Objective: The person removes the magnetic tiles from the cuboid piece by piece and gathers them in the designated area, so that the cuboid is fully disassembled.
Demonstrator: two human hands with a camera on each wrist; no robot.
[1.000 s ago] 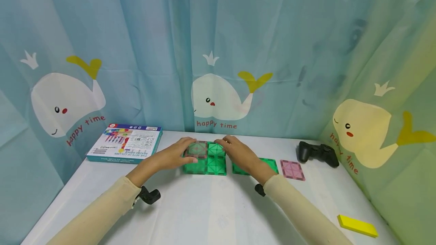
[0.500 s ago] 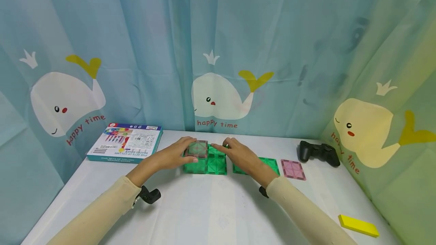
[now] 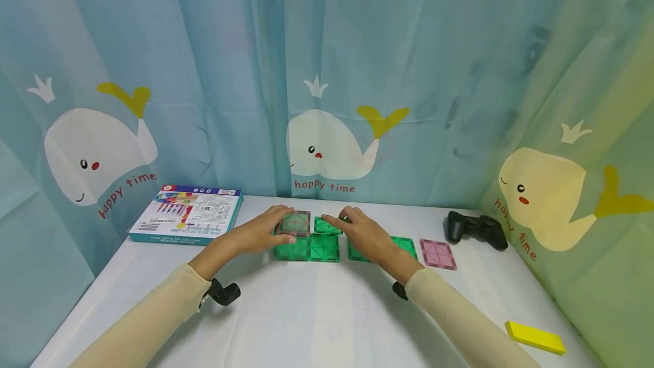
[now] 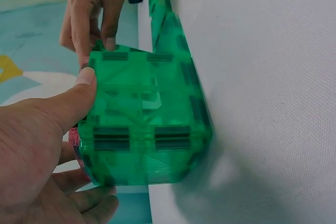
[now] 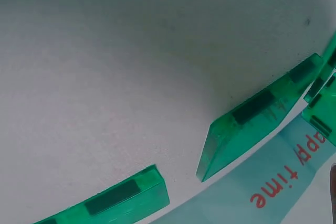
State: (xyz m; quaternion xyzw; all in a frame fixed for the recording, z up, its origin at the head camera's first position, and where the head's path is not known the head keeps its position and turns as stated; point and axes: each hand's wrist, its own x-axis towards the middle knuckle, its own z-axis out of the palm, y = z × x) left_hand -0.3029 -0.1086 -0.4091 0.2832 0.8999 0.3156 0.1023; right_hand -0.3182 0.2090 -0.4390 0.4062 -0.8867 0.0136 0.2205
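Observation:
My left hand [image 3: 260,233] grips a small box shape of translucent green magnetic tiles [image 4: 142,103], thumb on one side and fingers on the other. A pink magnetic tile [image 3: 294,222] covers its top. My right hand [image 3: 365,236] pinches a green magnetic tile [image 3: 327,226] just right of the pink one, with a narrow gap between them. In front of the pinched tile lies another green tile [image 3: 324,247], against the box shape. In the left wrist view, the right hand's fingertips [image 4: 109,43] are at the far edge of the box shape.
More green tiles [image 3: 405,245] lie partly under my right forearm, followed by a flat pink tile [image 3: 438,254]. A black game controller [image 3: 476,230] sits at the back right, a yellow block [image 3: 535,338] at the front right. A flat toy box [image 3: 191,214] lies at the back left.
My right hand has shifted slightly right with the pinched green tile, opening a gap beside the pink tile. The left hand stays in place around the box shape.

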